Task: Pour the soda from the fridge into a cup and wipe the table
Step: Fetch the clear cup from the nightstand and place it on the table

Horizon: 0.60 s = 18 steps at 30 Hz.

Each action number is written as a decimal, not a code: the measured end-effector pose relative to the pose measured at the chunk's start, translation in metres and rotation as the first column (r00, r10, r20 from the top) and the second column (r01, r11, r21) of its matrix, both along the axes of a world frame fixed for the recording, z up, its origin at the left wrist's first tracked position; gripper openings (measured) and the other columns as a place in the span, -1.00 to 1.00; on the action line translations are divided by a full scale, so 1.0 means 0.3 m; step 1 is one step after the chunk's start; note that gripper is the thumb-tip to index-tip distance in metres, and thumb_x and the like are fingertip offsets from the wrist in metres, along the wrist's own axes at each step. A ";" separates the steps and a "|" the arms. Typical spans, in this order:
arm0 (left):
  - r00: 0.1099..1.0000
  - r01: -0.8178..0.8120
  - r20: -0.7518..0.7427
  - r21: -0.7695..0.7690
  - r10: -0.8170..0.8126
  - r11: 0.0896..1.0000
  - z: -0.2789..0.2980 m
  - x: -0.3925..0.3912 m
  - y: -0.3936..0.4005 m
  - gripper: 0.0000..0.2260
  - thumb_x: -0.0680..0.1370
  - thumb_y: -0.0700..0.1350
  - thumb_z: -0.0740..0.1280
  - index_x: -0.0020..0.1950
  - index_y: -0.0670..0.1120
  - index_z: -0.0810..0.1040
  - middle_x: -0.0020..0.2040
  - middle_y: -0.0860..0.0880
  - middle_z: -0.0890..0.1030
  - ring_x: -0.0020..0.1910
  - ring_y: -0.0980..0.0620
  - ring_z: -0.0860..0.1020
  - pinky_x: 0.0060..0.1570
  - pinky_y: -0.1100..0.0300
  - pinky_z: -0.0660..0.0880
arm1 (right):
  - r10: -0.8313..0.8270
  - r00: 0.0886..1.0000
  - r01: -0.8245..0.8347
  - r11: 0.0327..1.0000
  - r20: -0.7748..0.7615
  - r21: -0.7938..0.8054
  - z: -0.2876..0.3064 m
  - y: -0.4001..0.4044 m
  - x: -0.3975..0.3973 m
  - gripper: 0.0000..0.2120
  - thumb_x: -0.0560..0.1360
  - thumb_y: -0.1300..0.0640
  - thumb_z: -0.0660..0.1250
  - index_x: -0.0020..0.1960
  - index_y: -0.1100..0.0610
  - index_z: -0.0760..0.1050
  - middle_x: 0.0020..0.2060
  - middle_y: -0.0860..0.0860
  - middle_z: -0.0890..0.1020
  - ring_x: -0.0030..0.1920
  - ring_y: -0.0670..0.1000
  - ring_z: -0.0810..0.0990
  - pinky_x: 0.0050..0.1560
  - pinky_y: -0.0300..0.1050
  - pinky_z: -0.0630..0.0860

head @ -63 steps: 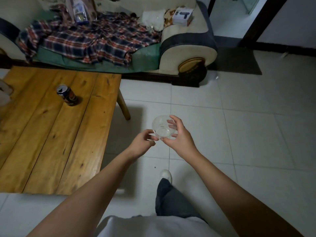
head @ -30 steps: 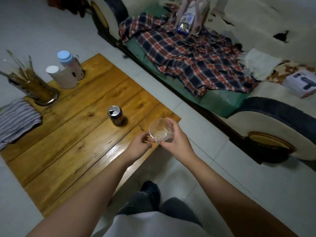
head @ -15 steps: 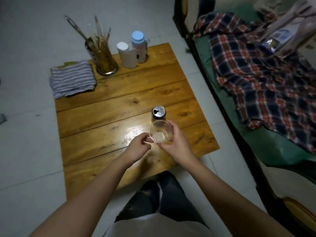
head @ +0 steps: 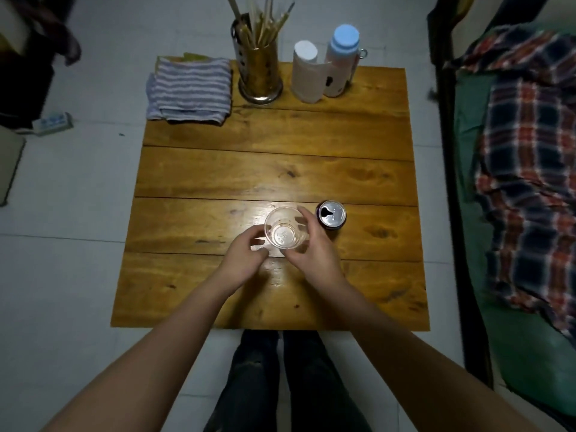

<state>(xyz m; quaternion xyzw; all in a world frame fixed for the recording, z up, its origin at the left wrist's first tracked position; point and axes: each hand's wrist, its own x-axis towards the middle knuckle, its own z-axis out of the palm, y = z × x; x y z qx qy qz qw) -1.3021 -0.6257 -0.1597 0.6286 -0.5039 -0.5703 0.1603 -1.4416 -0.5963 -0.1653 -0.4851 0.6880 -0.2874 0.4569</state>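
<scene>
Fingers (head: 304,215) of the right hand (head: 314,252) are curling round the clear cup (head: 285,232), mouth facing up, axis upright, over the table (head: 274,169) toward its near edge. Left hand (head: 243,260) is touching the cup's side with loosely curled fingertips. Opened soda can (head: 332,214) is standing just beside, striped cloth (head: 190,90) lying at the far left corner

Both arms reach forward; right hand (head: 313,249) fingers curl (left hand (head: 244,257) too).
</scene>
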 end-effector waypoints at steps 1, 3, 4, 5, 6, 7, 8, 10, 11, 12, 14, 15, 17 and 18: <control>1.000 -0.015 0.003 0.003 0.015 1.000 -0.025 -0.002 -0.013 -0.65 0.44 -0.41 0.27 0.17 -0.12 0.50 0.02 -0.01 0.56 0.00 0.06 0.50 -0.02 0.30 0.41 | 0.005 1.000 -0.005 1.000 -0.006 0.000 -0.021 -0.018 0.001 -0.24 0.31 0.25 0.46 0.42 0.06 0.20 0.24 0.04 0.48 0.23 -0.04 0.46 0.19 -0.24 0.38; 0.999 -0.043 -0.006 0.004 0.043 0.999 -0.072 -0.008 -0.041 -0.65 0.45 -0.42 0.26 0.14 -0.08 0.50 0.00 0.00 0.57 -0.02 0.08 0.51 -0.05 0.32 0.41 | -0.004 1.000 0.004 1.000 -0.005 0.003 -0.065 -0.051 0.004 -0.24 0.32 0.26 0.44 0.43 0.05 0.19 0.24 0.03 0.49 0.24 -0.04 0.45 0.21 -0.22 0.37; 0.999 -0.053 -0.009 0.004 0.053 0.999 -0.094 -0.012 -0.054 -0.64 0.45 -0.43 0.25 0.14 -0.08 0.50 0.00 0.00 0.57 -0.05 0.11 0.51 -0.09 0.36 0.42 | -0.008 1.000 0.008 1.000 -0.001 0.010 -0.088 -0.065 0.006 -0.24 0.33 0.27 0.44 0.43 0.05 0.18 0.25 0.03 0.48 0.26 -0.04 0.44 0.23 -0.21 0.37; 0.998 -0.062 -0.007 0.011 0.062 0.998 -0.114 -0.014 -0.066 -0.64 0.46 -0.43 0.23 0.16 -0.10 0.49 0.00 0.00 0.56 -0.07 0.14 0.50 -0.14 0.39 0.41 | -0.010 1.000 0.010 1.000 0.003 0.018 -0.109 -0.079 0.009 -0.23 0.33 0.27 0.44 0.44 0.05 0.16 0.27 0.02 0.47 0.27 -0.04 0.44 0.24 -0.21 0.36; 0.998 -0.067 -0.005 0.022 0.067 0.997 -0.135 -0.016 -0.078 -0.63 0.46 -0.44 0.21 0.19 -0.12 0.49 0.01 -0.01 0.55 -0.07 0.15 0.49 -0.17 0.43 0.41 | -0.011 1.000 0.010 1.000 0.005 0.028 -0.130 -0.092 0.011 -0.22 0.33 0.26 0.44 0.45 0.06 0.15 0.28 0.02 0.47 0.28 -0.05 0.43 0.25 -0.23 0.34; 0.997 -0.072 0.000 0.033 0.072 0.997 -0.158 -0.015 -0.088 -0.61 0.46 -0.45 0.19 0.22 -0.14 0.48 0.02 -0.01 0.54 -0.06 0.13 0.49 -0.21 0.45 0.41 | -0.008 1.000 0.008 0.999 0.007 0.037 -0.153 -0.103 0.014 -0.22 0.34 0.26 0.43 0.45 0.06 0.14 0.30 0.01 0.46 0.29 -0.05 0.42 0.25 -0.25 0.33; 0.997 -0.074 0.005 0.041 0.074 0.996 -0.179 -0.013 -0.098 -0.59 0.46 -0.46 0.18 0.24 -0.15 0.47 0.03 -0.02 0.54 -0.02 0.11 0.48 -0.23 0.48 0.41 | -0.006 1.000 0.005 0.999 0.009 0.045 -0.175 -0.112 0.017 -0.23 0.35 0.25 0.43 0.45 0.07 0.14 0.30 0.01 0.46 0.29 -0.05 0.42 0.25 -0.26 0.32; 0.997 -0.082 0.013 0.053 0.081 0.995 -0.224 -0.007 -0.113 -0.57 0.44 -0.48 0.17 0.24 -0.14 0.46 0.04 -0.05 0.53 0.04 0.05 0.48 -0.18 0.41 0.43 | 0.001 1.000 -0.001 0.998 0.007 0.059 -0.219 -0.125 0.019 -0.26 0.35 0.23 0.43 0.43 0.09 0.16 0.30 0.02 0.46 0.29 -0.02 0.43 0.24 -0.24 0.34; 0.996 -0.086 0.017 0.061 0.085 0.994 -0.245 -0.003 -0.120 -0.56 0.44 -0.48 0.18 0.24 -0.14 0.46 0.03 -0.07 0.53 0.05 0.03 0.47 -0.11 0.32 0.43 | 0.008 1.000 -0.008 0.998 0.001 0.067 -0.237 -0.131 0.019 -0.28 0.36 0.23 0.43 0.43 0.10 0.17 0.30 0.02 0.46 0.29 -0.01 0.43 0.24 -0.23 0.35; 0.996 -0.088 0.022 0.072 0.086 0.994 -0.262 0.000 -0.125 -0.55 0.43 -0.48 0.18 0.25 -0.14 0.46 0.03 -0.08 0.53 0.06 0.01 0.48 -0.03 0.25 0.42 | 0.019 1.000 -0.019 0.997 -0.004 0.081 -0.251 -0.136 0.018 -0.29 0.36 0.25 0.42 0.42 0.10 0.18 0.30 0.03 0.46 0.29 -0.01 0.43 0.22 -0.25 0.33; 0.997 -0.081 0.022 0.101 0.079 0.992 -0.287 0.006 -0.132 -0.54 0.43 -0.50 0.18 0.26 -0.15 0.45 0.07 -0.09 0.53 0.10 -0.01 0.48 0.10 0.16 0.40 | 0.038 0.999 -0.038 0.993 -0.003 0.113 -0.270 -0.143 0.019 -0.29 0.36 0.30 0.38 0.43 0.11 0.17 0.31 0.03 0.44 0.30 0.00 0.41 0.23 -0.27 0.31; 0.997 -0.072 0.018 0.111 0.070 0.991 -0.297 0.010 -0.135 -0.53 0.43 -0.50 0.18 0.27 -0.14 0.45 0.09 -0.09 0.53 0.12 -0.02 0.48 0.14 0.14 0.40 | 0.043 0.999 -0.044 0.991 0.008 0.124 -0.277 -0.145 0.020 -0.29 0.35 0.33 0.36 0.43 0.10 0.17 0.31 0.03 0.44 0.30 0.01 0.41 0.26 -0.24 0.32; 0.998 -0.057 0.029 0.124 0.054 0.991 -0.314 0.015 -0.138 -0.52 0.43 -0.48 0.20 0.28 -0.12 0.45 0.15 -0.10 0.53 0.15 -0.02 0.49 0.19 0.09 0.41 | 0.050 0.998 -0.054 0.989 0.027 0.140 -0.295 -0.144 0.023 -0.27 0.34 0.35 0.33 0.44 0.09 0.16 0.32 0.04 0.43 0.32 0.02 0.41 0.32 -0.13 0.35; 0.998 -0.054 0.036 0.125 0.050 0.991 -0.320 0.015 -0.140 -0.52 0.43 -0.47 0.20 0.29 -0.11 0.45 0.17 -0.10 0.53 0.15 -0.02 0.49 0.21 0.07 0.41 | 0.057 0.998 -0.060 0.987 0.028 0.147 -0.303 -0.143 0.024 -0.26 0.33 0.36 0.31 0.44 0.08 0.15 0.33 0.04 0.43 0.32 0.02 0.40 0.33 -0.08 0.36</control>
